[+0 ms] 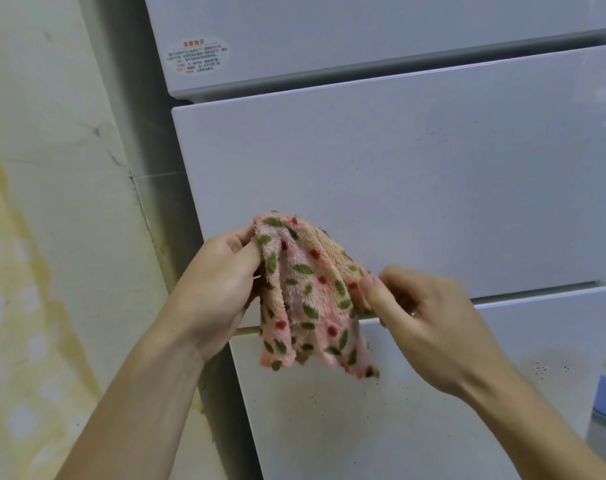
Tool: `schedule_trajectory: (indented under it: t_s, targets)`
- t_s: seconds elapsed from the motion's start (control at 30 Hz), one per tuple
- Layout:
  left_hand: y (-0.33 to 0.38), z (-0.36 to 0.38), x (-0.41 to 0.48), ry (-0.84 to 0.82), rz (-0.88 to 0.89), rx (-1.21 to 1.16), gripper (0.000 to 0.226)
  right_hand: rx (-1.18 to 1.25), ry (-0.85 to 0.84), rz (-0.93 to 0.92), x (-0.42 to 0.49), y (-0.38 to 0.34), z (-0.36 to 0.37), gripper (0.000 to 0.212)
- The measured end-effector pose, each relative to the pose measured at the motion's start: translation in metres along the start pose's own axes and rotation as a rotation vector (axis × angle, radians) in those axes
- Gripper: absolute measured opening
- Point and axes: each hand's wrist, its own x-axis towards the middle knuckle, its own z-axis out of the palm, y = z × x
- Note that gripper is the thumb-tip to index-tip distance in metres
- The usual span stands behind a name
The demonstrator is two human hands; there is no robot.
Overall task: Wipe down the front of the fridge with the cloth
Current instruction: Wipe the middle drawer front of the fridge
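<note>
The cloth (306,296) is being pinched between the left hand (222,282) and right hand (419,313), near the fridge (415,174); it is probably best being folded flat before the specked lower panel is being wiped.

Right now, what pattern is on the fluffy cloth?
Pink fluffy cloth with green leaves and red dots, seen in the head view.

the left hand (222,282) and the right hand (429,317) are bare. the left forearm (149,393) and the right forearm (536,420) are bare too, as far as can be seen. the right thumb (381,303) has a short, plain nail. thin lines run along the left forearm near the wrist.
</note>
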Motion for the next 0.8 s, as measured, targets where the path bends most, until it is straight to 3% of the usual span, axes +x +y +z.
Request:
schedule_trajectory:
  t_s: [0.07,0.1,0.2,0.3,0.37,0.6,0.73,0.8]
  targets:
    - [0.000,0.000,-0.002,-0.004,0.035,0.013,0.025,-0.024,-0.127,0.186,-0.004,-0.005,0.003,0.083]
    - [0.001,0.000,-0.002,0.003,0.055,0.037,0.023,0.089,-0.166,0.245,-0.005,-0.006,0.006,0.084]
    - [0.001,0.000,-0.004,0.101,0.127,0.125,0.016,0.452,-0.190,0.256,-0.006,-0.012,0.013,0.066]
    - [-0.002,-0.002,-0.004,0.214,0.253,0.200,0.028,0.673,-0.145,0.231,-0.004,-0.011,0.016,0.048]
    - [-0.002,-0.003,-0.004,0.211,0.289,0.200,0.038,0.786,-0.082,0.282,-0.002,-0.010,0.015,0.048]
    - [-0.004,-0.004,-0.006,0.066,0.168,0.090,0.042,0.772,0.143,0.336,0.010,-0.007,0.004,0.050]
    - [-0.001,-0.005,-0.007,-0.004,0.099,0.006,0.029,0.801,0.052,0.333,0.018,-0.006,-0.008,0.047]
    - [0.000,-0.006,-0.006,-0.022,0.072,-0.068,0.034,0.839,-0.030,0.319,0.019,-0.006,-0.012,0.040]
